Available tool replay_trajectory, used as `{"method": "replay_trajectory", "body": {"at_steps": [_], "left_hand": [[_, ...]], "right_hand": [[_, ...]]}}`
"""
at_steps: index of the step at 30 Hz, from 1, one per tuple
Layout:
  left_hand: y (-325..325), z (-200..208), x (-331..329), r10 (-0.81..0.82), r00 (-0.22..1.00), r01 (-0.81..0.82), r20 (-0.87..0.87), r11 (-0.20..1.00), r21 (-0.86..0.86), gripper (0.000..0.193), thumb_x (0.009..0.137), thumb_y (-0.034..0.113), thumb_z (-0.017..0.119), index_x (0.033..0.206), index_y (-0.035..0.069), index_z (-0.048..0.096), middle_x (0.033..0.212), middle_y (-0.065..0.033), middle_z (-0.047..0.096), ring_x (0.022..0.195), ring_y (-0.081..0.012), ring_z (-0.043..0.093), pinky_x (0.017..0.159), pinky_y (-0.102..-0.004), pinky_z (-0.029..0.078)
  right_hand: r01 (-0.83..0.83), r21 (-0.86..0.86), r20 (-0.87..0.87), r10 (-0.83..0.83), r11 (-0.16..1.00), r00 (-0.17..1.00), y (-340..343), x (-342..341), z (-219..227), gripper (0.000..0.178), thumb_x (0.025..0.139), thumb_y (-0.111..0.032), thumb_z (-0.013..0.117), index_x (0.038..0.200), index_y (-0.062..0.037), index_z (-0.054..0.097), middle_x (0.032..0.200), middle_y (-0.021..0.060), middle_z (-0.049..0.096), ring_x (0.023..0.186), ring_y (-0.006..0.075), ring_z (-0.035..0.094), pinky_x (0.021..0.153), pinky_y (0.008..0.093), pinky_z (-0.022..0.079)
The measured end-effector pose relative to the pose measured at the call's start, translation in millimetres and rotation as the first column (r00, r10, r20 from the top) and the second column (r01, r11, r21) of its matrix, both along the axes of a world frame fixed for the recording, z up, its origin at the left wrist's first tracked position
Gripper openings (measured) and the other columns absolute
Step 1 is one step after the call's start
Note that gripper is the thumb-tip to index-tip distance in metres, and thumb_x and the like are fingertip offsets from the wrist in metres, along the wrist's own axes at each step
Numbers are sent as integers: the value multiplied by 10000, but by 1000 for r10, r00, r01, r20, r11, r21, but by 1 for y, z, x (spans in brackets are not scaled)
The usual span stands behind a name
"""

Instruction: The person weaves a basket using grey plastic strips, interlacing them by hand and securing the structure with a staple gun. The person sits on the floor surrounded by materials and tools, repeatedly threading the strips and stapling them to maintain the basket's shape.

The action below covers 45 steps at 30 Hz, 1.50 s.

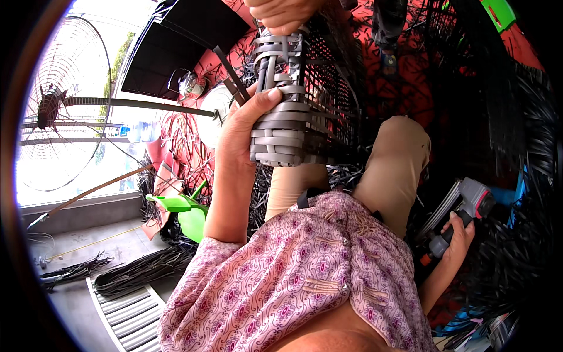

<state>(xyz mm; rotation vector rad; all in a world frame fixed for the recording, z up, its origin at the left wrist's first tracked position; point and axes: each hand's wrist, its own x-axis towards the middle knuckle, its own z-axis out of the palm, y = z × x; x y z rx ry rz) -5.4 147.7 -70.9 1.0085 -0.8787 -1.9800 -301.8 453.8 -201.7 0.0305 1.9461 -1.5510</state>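
Note:
My left hand (252, 117) is closed around the woven frame (280, 132), its thumb lying across the flat grey strips. The frame stands in front of my knees, with grey strips wound over its edge and a dark open lattice on its right side. A loose dark strip (230, 76) sticks out beside my left hand. At the right, my right hand (458, 237) grips the handle of a grey and black nail gun (469, 202), held low and away from the frame. Another person's hand (284, 14) rests on the frame's far end.
A standing fan (53, 108) is at the left by the bright opening. A green plastic chair (187, 214) stands near my left elbow. Black strip bundles (141, 270) lie at lower left, and more black strips (510, 246) pile up at right. Strip scraps litter the red floor (404, 97).

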Motion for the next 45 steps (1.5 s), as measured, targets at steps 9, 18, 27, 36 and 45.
{"method": "replay_trajectory", "body": {"at_steps": [9,18,27,36,45], "left_hand": [[4,-1,10,13,995,-4,95,996,-94,336,861,194,665,1126,9,574,910,-98,670,737,-175,681,678,-305,586],[3,-1,10,79,984,-62,161,992,-109,328,875,237,653,1072,-21,604,839,-111,675,645,-168,663,580,-287,567],[8,4,18,76,990,-68,118,995,-73,335,878,234,645,1067,-39,599,828,-132,677,631,-184,669,573,-299,578],[-1,-6,24,-59,998,60,30,998,-29,327,905,256,611,1059,-33,606,821,-120,675,618,-168,660,553,-282,568],[-28,13,15,504,642,172,577,639,-750,389,842,340,715,988,-16,656,806,-9,636,750,-61,545,690,-184,426]], "right_hand": [[-28,10,17,28,1000,999,-3,-2,2,231,755,-59,702,953,28,619,686,41,551,600,136,514,549,274,428],[-12,-23,-14,11,1000,1000,-2,6,7,208,764,-80,703,932,19,630,696,31,546,614,130,510,552,268,424],[-49,-9,19,49,999,999,-10,3,12,247,769,-58,687,994,22,621,712,43,552,628,143,520,572,282,430],[-22,20,7,22,1000,1000,-2,4,6,256,770,-86,691,999,7,624,719,44,548,634,144,521,580,282,436],[-6,33,9,5,999,1000,4,5,1,211,767,-91,700,946,-10,621,701,34,534,623,139,511,551,279,430]]}}
